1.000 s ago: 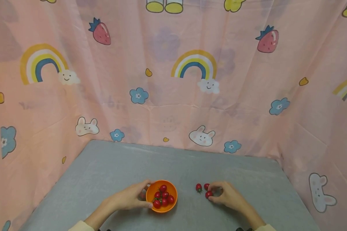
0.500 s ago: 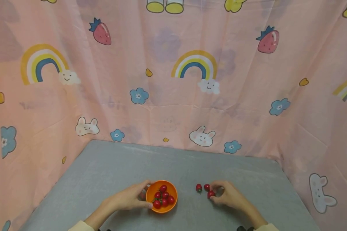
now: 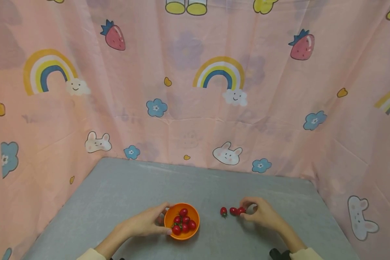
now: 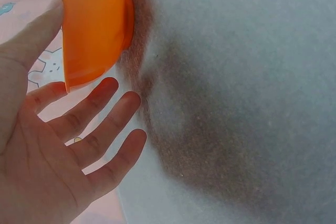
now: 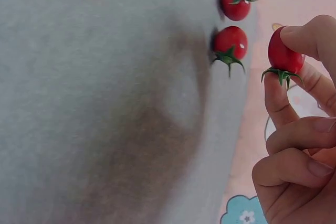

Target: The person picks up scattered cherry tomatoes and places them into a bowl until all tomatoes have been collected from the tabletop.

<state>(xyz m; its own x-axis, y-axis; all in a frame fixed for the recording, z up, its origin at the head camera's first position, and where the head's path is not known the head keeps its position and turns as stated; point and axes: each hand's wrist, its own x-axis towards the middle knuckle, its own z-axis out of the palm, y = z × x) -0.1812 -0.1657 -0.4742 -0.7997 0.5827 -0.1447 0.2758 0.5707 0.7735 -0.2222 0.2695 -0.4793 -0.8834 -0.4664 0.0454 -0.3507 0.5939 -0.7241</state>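
Observation:
My left hand (image 3: pixel 146 221) holds an orange bowl (image 3: pixel 169 213) by its rim, between thumb and index finger. In the left wrist view, the other fingers (image 4: pixel 113 116) extend below the bowl (image 4: pixel 94 30). Several red cherry tomatoes (image 3: pixel 183 212) with green stems lie inside it. On the right, my right hand (image 3: pixel 263 215) pinches a cherry tomato (image 5: pixel 285 50) between thumb and fingers, raised off the table in the right wrist view. Two more tomatoes, one (image 5: pixel 230 43) beside the other (image 5: pixel 234 3), lie on the table near it.
A grey table (image 3: pixel 133 184) carries everything. Pink curtain fabric (image 3: pixel 182 126) with rainbows, rabbits and flowers hangs along its back and both sides. A dark strap or device (image 3: pixel 277 254) shows at the right wrist.
The right hand, holding the tomato, has lifted off the table and shifted slightly right and away from me. The left hand and bowl have stayed in place.

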